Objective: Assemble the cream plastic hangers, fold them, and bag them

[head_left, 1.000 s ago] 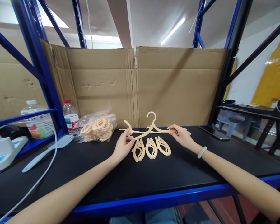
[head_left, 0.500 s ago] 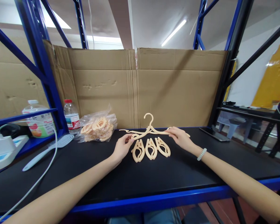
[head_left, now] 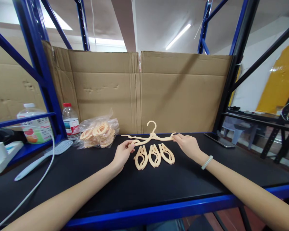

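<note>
An unfolded cream plastic folding hanger (head_left: 153, 136) is held by both ends, its hook pointing up and away from me. My left hand (head_left: 121, 154) pinches the end of the near left arm between thumb and fingers; another arm reaches out behind it to the left. On the other side, my right hand (head_left: 187, 145) grips the right end, its fingertips partly covering it. Just in front of the hanger, three folded hangers of the same kind lie in a row on the black tabletop: a left one (head_left: 137, 163), a middle one (head_left: 152, 163) and a right one (head_left: 172, 156).
A clear plastic bag (head_left: 83, 143) of folded hangers sits at the back left, beside a red-capped bottle (head_left: 71, 123). Farther left are a hairbrush (head_left: 31, 168), a white cable (head_left: 52, 154) and a power strip (head_left: 13, 154). A phone (head_left: 220, 140) lies back right. Cardboard (head_left: 183, 93) walls the back.
The hanger's middle and right arm now look flatter, with its hook slightly lower. Both hands keep their hold at its ends. The whole view has shifted slightly.
</note>
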`<state>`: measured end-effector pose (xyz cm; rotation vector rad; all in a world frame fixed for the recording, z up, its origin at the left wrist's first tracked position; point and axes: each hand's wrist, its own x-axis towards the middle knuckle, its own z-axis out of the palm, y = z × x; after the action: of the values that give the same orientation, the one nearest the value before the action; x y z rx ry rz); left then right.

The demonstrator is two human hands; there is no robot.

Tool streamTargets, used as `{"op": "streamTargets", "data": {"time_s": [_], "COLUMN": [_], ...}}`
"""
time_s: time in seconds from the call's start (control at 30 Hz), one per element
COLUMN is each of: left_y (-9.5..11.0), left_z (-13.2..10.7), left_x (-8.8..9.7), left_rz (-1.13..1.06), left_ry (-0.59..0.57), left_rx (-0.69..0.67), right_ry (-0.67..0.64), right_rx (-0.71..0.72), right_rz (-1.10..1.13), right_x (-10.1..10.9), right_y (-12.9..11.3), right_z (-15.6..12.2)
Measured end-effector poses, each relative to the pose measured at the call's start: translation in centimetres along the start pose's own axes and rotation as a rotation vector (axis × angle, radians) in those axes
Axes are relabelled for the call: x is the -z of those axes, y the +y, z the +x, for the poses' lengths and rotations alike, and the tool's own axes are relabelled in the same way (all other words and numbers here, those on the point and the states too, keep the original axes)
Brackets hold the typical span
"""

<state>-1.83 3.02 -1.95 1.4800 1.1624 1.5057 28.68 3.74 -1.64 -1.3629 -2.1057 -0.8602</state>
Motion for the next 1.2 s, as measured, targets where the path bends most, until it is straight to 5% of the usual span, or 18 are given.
{"op": "streamTargets", "data": {"time_s": [0.43, 0.8, 1.2], "left_y": [0.0, 0.0, 0.1], "left_z": [-0.3, -0.3, -0.3], "left_x": [-0.2, -0.3, -0.3], "left_rz": [0.02, 0.004, -0.016], "left_ry": [-0.004, -0.005, -0.009], "left_rx": [0.017, 0.025, 0.035], "right_ry": [0.051, 0.136, 0.144], "right_rx": [-0.003, -0.086, -0.129], "right_rz": [0.078, 0.637, 0.726], "right_x": [-0.6, -1.5, -1.1], "right_y": [0.1, 0.3, 0.2], "right_z": [-0.1, 0.0, 0.3]}}
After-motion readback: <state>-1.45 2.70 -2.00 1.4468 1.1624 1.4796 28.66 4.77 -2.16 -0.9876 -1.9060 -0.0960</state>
